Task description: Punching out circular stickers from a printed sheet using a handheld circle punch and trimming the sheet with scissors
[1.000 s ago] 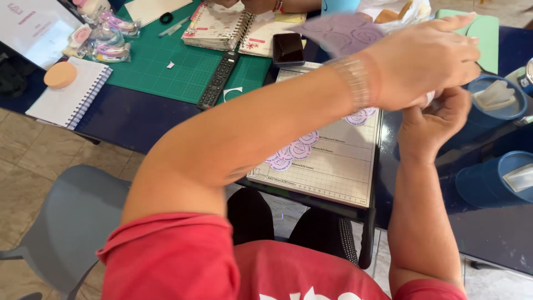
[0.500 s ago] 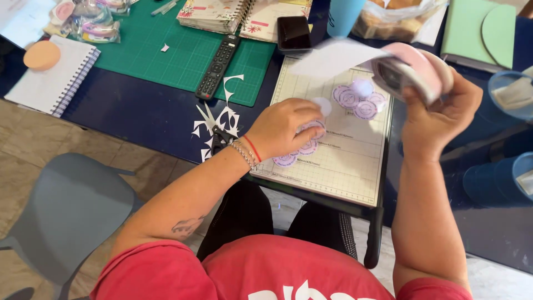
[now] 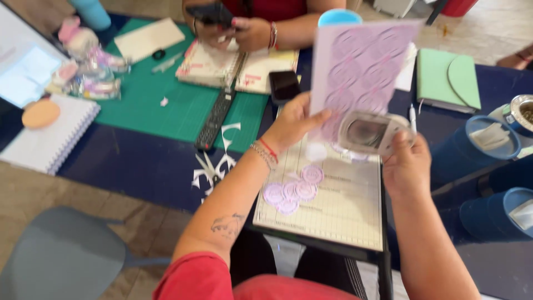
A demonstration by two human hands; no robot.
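Lilac sheet [image 3: 361, 61] between both hands [image 3: 291, 125]

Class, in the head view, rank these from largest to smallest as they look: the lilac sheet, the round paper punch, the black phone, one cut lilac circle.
1. Lilac sheet, in the left hand, raised nearer the camera, so it may look oversized.
2. Round paper punch, in the right hand.
3. Black phone, close to the punch, so unsure.
4. Cut lilac circle.
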